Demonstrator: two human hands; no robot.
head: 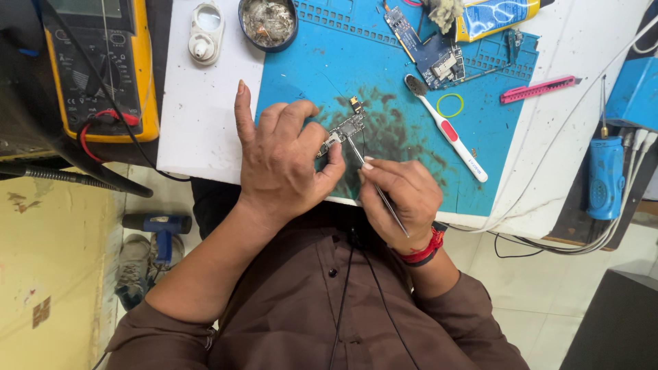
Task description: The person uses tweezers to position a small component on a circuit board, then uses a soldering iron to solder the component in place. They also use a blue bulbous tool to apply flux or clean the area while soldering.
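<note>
My left hand [281, 161] pinches a small circuit board [345, 128] between thumb and fingers and holds it down on the stained blue work mat [329, 68]. A tiny gold part [356, 105] sits just beyond the board. My right hand [401, 195] grips a thin metal probe or tweezers [373, 181] like a pen. Its tip touches the board's near edge. A red band wraps my right wrist.
A yellow multimeter [103, 65] with leads lies far left. On the white table are a small white container [204, 31], a round tin of residue [268, 22], another circuit board [439, 62], a toothbrush [449, 130], a pink cutter [538, 89] and blue devices [606, 178] at right.
</note>
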